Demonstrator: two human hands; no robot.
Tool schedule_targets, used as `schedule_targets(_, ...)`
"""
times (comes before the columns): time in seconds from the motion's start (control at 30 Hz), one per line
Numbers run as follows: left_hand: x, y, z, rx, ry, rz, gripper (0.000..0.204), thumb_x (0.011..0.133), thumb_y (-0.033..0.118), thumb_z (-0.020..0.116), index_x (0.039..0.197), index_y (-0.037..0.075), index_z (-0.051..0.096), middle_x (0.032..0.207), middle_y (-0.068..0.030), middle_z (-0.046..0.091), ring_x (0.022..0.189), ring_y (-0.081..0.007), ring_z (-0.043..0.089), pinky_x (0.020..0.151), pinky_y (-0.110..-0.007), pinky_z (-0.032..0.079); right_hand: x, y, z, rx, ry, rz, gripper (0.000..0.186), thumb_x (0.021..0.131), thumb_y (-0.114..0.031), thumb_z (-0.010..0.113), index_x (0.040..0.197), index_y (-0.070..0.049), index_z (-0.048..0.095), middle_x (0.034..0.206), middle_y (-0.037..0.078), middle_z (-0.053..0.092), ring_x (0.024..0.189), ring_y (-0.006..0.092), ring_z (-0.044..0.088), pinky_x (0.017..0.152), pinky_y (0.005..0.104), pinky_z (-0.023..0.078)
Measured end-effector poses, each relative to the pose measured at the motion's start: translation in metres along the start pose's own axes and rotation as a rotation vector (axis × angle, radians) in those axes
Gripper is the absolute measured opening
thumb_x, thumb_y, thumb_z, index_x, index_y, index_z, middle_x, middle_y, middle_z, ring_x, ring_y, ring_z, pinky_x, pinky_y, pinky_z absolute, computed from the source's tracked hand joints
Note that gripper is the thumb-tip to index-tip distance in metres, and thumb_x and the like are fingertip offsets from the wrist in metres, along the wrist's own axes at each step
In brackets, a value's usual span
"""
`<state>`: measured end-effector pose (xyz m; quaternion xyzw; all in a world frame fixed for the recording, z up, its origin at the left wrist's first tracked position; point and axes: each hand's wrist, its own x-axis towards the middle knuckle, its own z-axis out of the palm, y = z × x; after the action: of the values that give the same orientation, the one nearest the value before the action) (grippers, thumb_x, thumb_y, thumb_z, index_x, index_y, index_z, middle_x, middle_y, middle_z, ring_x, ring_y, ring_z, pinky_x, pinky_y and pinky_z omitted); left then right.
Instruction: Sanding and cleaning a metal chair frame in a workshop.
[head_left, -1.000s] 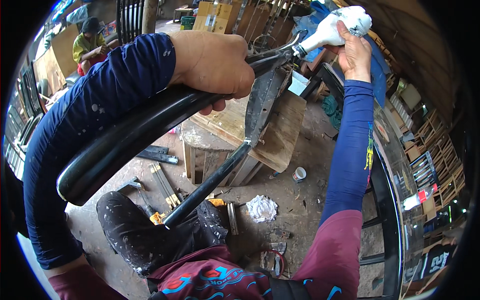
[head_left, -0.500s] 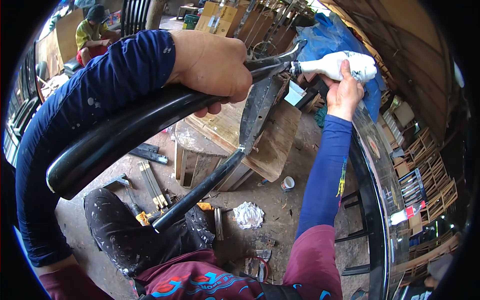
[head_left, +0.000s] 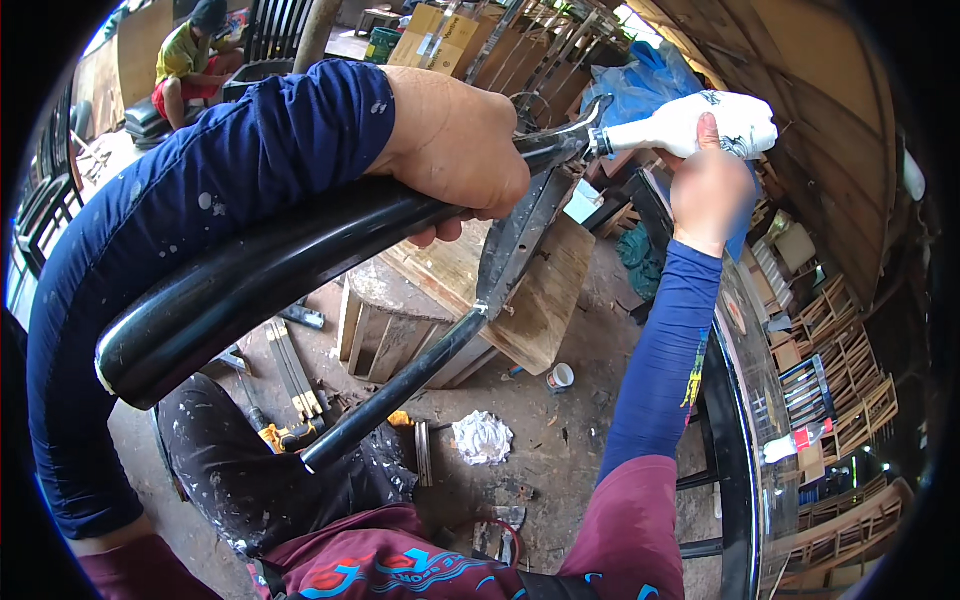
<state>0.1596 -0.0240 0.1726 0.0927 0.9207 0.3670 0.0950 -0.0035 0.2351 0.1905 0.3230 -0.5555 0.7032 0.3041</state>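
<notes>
My left hand (head_left: 462, 140) is wrapped over a glossy black furniture piece (head_left: 240, 295), broad and rounded at the near end and narrowing toward a forked far end. A flat dark bracket part and a thin black leg (head_left: 390, 395) join it, the leg's tip hanging over my lap. In my right hand (head_left: 712, 195) lies a white squeeze bottle (head_left: 675, 128), tilted nearly level, my thumb along its side. The bottle's neck meets the black piece near its far joint; whether anything comes out cannot be seen.
A worn wooden block stool (head_left: 400, 330) stands beneath the piece. On the floor lie a white rag (head_left: 482, 438), a small cup (head_left: 560, 377), wooden strips (head_left: 293, 370) and a yellow-black power tool (head_left: 285, 437). A glass-topped black table (head_left: 745, 400) stands right. A person (head_left: 188, 65) sits far left.
My right hand and the bottle have shifted slightly right in view, as have my left hand and the piece's far end. Both grips stay the same.
</notes>
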Motion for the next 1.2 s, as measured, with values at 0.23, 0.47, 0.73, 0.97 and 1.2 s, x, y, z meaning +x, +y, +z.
schedule_targets(0.23, 0.0, -0.008, -0.002, -0.043, -0.018, 0.024, 0.041, 0.082, 0.005, 0.061, 0.117, -0.015, 0.052, 0.067, -0.0144, 0.062, 0.05, -0.0159, 0.063, 0.045, -0.029, 0.057, -0.002, 0.005, 0.002, -0.053, -0.027, 0.025, 0.045, 0.093, -0.013, 0.073, 0.129, 0.006, 0.056, 0.12, 0.022, 0.067, 0.101, 0.0379, 0.071, 0.077, 0.0593, 0.062)
schedule_targets(0.47, -0.005, -0.007, 0.0, -0.012, 0.016, 0.009, 0.042, 0.081, 0.006, 0.061, 0.117, -0.014, 0.054, 0.069, -0.0148, 0.064, 0.051, -0.017, 0.064, 0.046, -0.029, 0.057, -0.01, 0.005, 0.009, -0.058, -0.032, 0.024, 0.048, 0.094, -0.014, 0.073, 0.132, 0.008, 0.052, 0.12, 0.023, 0.067, 0.1, 0.0394, 0.071, 0.078, 0.0608, 0.062)
schedule_targets(0.73, -0.001, 0.0, 0.003, -0.023, 0.009, 0.042, 0.038, 0.081, 0.005, 0.059, 0.113, -0.013, 0.056, 0.067, -0.0148, 0.064, 0.05, -0.0172, 0.064, 0.045, -0.029, 0.057, -0.02, 0.005, -0.001, 0.01, 0.035, -0.017, 0.042, 0.092, -0.014, 0.075, 0.124, 0.007, 0.058, 0.113, 0.02, 0.069, 0.097, 0.0344, 0.072, 0.074, 0.0566, 0.063)
schedule_targets(0.97, -0.005, 0.007, 0.007, 0.032, 0.011, -0.033, 0.025, 0.087, 0.011, 0.049, 0.099, -0.004, 0.065, 0.076, -0.0118, 0.068, 0.058, -0.019, 0.067, 0.053, -0.031, 0.058, -0.039, 0.012, -0.01, 0.078, 0.137, -0.029, 0.036, 0.093, -0.014, 0.073, 0.118, 0.007, 0.061, 0.11, 0.019, 0.07, 0.09, 0.0315, 0.074, 0.068, 0.051, 0.066)
schedule_targets(1.2, -0.009, 0.025, 0.011, 0.12, 0.011, -0.047, 0.024, 0.084, 0.009, 0.052, 0.099, -0.006, 0.064, 0.075, -0.013, 0.068, 0.058, -0.0197, 0.067, 0.053, -0.032, 0.058, -0.036, -0.014, -0.014, -0.217, -0.141, -0.213, 0.041, 0.093, -0.016, 0.075, 0.123, 0.009, 0.061, 0.113, 0.018, 0.069, 0.099, 0.027, 0.07, 0.086, 0.0438, 0.061)
